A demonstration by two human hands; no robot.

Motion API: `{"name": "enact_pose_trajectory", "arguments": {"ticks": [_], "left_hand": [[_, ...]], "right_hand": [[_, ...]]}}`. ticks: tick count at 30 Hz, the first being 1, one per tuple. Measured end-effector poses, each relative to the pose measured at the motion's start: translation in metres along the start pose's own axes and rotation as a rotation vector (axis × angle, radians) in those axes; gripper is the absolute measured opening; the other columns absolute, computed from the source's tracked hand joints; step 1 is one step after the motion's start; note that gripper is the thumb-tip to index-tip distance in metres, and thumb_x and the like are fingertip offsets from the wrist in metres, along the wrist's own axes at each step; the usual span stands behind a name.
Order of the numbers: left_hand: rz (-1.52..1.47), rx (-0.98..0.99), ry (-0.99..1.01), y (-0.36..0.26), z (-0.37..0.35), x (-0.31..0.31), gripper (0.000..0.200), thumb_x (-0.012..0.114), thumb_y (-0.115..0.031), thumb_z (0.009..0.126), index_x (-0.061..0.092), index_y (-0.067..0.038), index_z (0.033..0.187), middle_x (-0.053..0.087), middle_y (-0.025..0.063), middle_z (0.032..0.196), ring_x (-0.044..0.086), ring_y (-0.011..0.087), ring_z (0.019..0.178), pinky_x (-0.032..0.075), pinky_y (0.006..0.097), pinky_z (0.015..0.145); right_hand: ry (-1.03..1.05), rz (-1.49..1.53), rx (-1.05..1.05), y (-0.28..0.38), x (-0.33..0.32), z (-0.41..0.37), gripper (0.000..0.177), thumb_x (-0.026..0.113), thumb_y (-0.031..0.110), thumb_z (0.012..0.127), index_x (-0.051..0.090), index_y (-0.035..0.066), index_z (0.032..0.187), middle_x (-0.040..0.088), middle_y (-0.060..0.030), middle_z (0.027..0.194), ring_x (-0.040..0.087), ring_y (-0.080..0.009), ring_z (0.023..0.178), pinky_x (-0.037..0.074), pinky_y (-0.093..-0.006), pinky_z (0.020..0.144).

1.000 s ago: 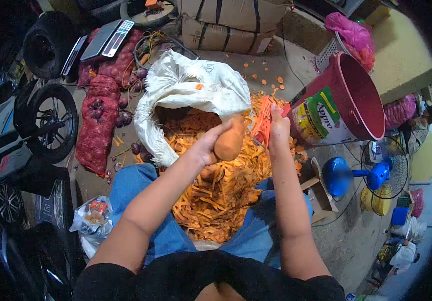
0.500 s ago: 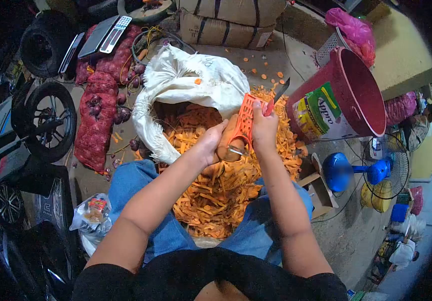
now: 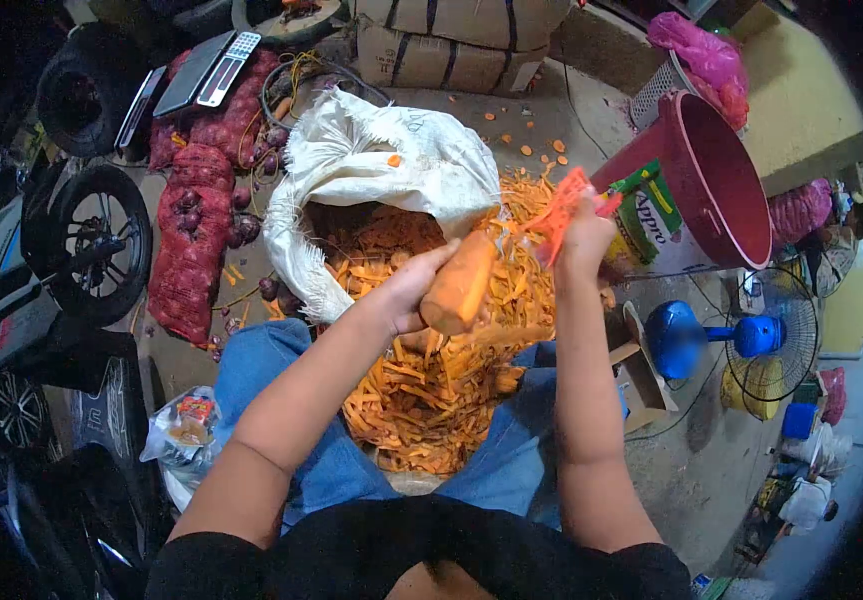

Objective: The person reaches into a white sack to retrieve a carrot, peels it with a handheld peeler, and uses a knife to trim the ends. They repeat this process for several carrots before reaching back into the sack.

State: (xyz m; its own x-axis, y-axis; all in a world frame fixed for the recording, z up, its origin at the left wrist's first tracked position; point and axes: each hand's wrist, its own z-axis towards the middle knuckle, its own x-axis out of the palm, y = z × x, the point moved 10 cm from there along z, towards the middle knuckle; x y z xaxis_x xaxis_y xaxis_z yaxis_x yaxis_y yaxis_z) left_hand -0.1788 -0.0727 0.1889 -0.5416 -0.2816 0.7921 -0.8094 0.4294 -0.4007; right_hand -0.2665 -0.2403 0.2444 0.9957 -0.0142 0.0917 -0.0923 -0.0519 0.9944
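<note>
My left hand (image 3: 415,289) is closed round a thick carrot (image 3: 461,284), its blunt cut end towards me. To the right of the carrot, apart from it, my right hand (image 3: 588,240) grips an orange perforated peeler (image 3: 558,213), smeared by motion. A red handle (image 3: 608,204) also shows in that fist; its blade cannot be made out now. Below both hands lies a heap of orange carrot peelings (image 3: 421,410) between my knees. Behind the carrot, a white woven sack (image 3: 391,165) gapes open with more peelings inside.
A large red bucket (image 3: 696,170) tilts at the right, near a blue fan (image 3: 673,340). Red net bags of onions (image 3: 191,240) lie at the left beside a motorbike wheel (image 3: 101,245). Strapped cardboard boxes (image 3: 451,65) stand at the back. Carrot slices are scattered on the floor.
My right hand has swung right with the peeler, away from the carrot. The carrot is now uncovered and shows bright peeled flesh. My left hand has stayed almost in place.
</note>
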Motion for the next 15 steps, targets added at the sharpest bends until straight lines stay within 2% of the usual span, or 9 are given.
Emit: {"name": "enact_pose_trajectory", "arguments": {"ticks": [2, 4, 7, 8, 9, 11, 12, 13, 15], "left_hand": [[-0.057, 0.078, -0.134, -0.009, 0.004, -0.017, 0.039, 0.029, -0.035, 0.084, 0.044, -0.004, 0.103, 0.053, 0.0088, 0.093, 0.054, 0.0189, 0.079, 0.045, 0.0335, 0.069], [-0.075, 0.122, -0.135, -0.009, 0.013, -0.025, 0.039, 0.027, -0.034, 0.084, 0.043, -0.005, 0.104, 0.053, 0.0092, 0.095, 0.054, 0.0189, 0.081, 0.045, 0.034, 0.071], [-0.066, 0.154, -0.159, -0.011, 0.007, -0.017, 0.038, 0.027, -0.033, 0.085, 0.043, -0.005, 0.104, 0.053, 0.0091, 0.095, 0.054, 0.0183, 0.081, 0.045, 0.0334, 0.07], [0.005, 0.14, -0.23, -0.011, 0.003, -0.017, 0.038, 0.027, -0.033, 0.085, 0.044, -0.005, 0.104, 0.053, 0.0086, 0.094, 0.054, 0.0175, 0.08, 0.045, 0.0324, 0.069], [0.078, 0.125, -0.301, -0.01, -0.001, -0.02, 0.038, 0.028, -0.033, 0.085, 0.044, -0.004, 0.103, 0.053, 0.0081, 0.094, 0.054, 0.0167, 0.078, 0.046, 0.0313, 0.067], [0.211, 0.098, -0.265, -0.008, -0.001, -0.018, 0.037, 0.026, -0.033, 0.085, 0.044, -0.004, 0.102, 0.054, 0.0076, 0.09, 0.055, 0.016, 0.075, 0.046, 0.0299, 0.066], [0.342, 0.074, -0.228, -0.004, 0.001, -0.016, 0.036, 0.025, -0.032, 0.085, 0.044, -0.004, 0.101, 0.054, 0.0072, 0.086, 0.055, 0.0152, 0.071, 0.045, 0.0285, 0.064], [0.253, 0.022, -0.187, 0.009, 0.003, -0.012, 0.036, 0.027, -0.032, 0.085, 0.044, -0.004, 0.101, 0.054, 0.0069, 0.086, 0.054, 0.0148, 0.07, 0.045, 0.028, 0.063], [0.265, -0.025, -0.177, 0.011, -0.008, 0.002, 0.037, 0.03, -0.032, 0.085, 0.043, -0.003, 0.103, 0.054, 0.0078, 0.088, 0.055, 0.0147, 0.07, 0.045, 0.0273, 0.062]], "right_hand": [[0.098, 0.0, 0.05, -0.001, 0.023, -0.029, 0.027, 0.047, 0.021, 0.079, 0.047, -0.001, 0.065, 0.046, -0.0011, 0.057, 0.04, -0.0076, 0.049, 0.032, -0.0238, 0.044], [0.247, -0.264, -0.19, 0.016, 0.047, -0.054, 0.026, 0.046, 0.02, 0.08, 0.043, 0.002, 0.062, 0.04, 0.0019, 0.054, 0.035, -0.007, 0.048, 0.028, -0.0236, 0.042], [0.389, -0.052, -0.192, -0.001, 0.066, -0.068, 0.025, 0.045, 0.019, 0.08, 0.042, 0.003, 0.062, 0.037, 0.0021, 0.052, 0.032, -0.007, 0.048, 0.027, -0.0249, 0.042], [0.389, -0.053, -0.189, -0.003, 0.065, -0.068, 0.025, 0.045, 0.019, 0.08, 0.042, 0.003, 0.062, 0.037, 0.0021, 0.052, 0.032, -0.007, 0.048, 0.027, -0.0249, 0.042], [0.368, -0.155, -0.224, 0.0, 0.062, -0.068, 0.025, 0.045, 0.019, 0.08, 0.042, 0.002, 0.062, 0.037, 0.002, 0.052, 0.032, -0.0072, 0.048, 0.027, -0.0254, 0.042], [0.34, -0.258, -0.262, 0.004, 0.057, -0.059, 0.024, 0.045, 0.018, 0.08, 0.042, 0.002, 0.062, 0.037, 0.0019, 0.052, 0.033, -0.0073, 0.049, 0.028, -0.0259, 0.043], [0.202, -0.235, -0.244, 0.008, 0.042, -0.042, 0.024, 0.045, 0.018, 0.08, 0.043, 0.002, 0.062, 0.039, 0.0014, 0.052, 0.034, -0.0077, 0.049, 0.029, -0.0262, 0.043], [0.065, -0.211, -0.225, 0.01, 0.025, -0.024, 0.024, 0.045, 0.018, 0.08, 0.044, 0.002, 0.062, 0.041, 0.001, 0.053, 0.035, -0.0081, 0.049, 0.03, -0.0265, 0.044], [-0.175, -0.513, -0.324, 0.017, -0.006, 0.004, 0.025, 0.046, 0.02, 0.08, 0.045, 0.002, 0.063, 0.046, -0.0002, 0.056, 0.038, -0.0086, 0.049, 0.032, -0.0262, 0.045]]}}
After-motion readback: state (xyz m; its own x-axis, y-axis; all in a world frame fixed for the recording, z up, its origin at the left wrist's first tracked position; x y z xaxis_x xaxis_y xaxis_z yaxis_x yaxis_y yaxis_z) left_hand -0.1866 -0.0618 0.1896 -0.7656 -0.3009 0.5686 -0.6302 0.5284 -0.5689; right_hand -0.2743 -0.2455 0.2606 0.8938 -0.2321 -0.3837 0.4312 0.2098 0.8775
